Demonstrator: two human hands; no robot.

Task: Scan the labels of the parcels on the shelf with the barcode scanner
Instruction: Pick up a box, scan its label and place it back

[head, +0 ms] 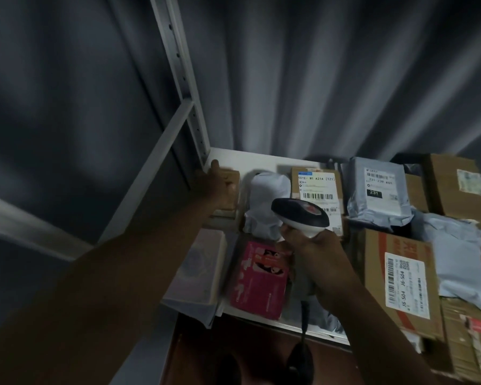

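Hands: 2; barcode scanner: 1

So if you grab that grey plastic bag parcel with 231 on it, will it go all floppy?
Probably a bit. The grey bag parcel has a wrinkled, crumpled plastic skin, so its edges would likely sag. Its middle looks boxy and puffed, so the inside may hold its shape. The shiny plastic could be slippery.

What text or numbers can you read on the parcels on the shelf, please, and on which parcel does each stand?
"501E- M1 A21A [TZ1]": label of the brown box behind the scanner.
"231-239 K01" (blurry, uncertain) and "231": label of the grey bag.
"J6-504" twice, printed sideways: label of the large box on the right.
Pink box, small box under the left hand, far right box: print too blurred to read.
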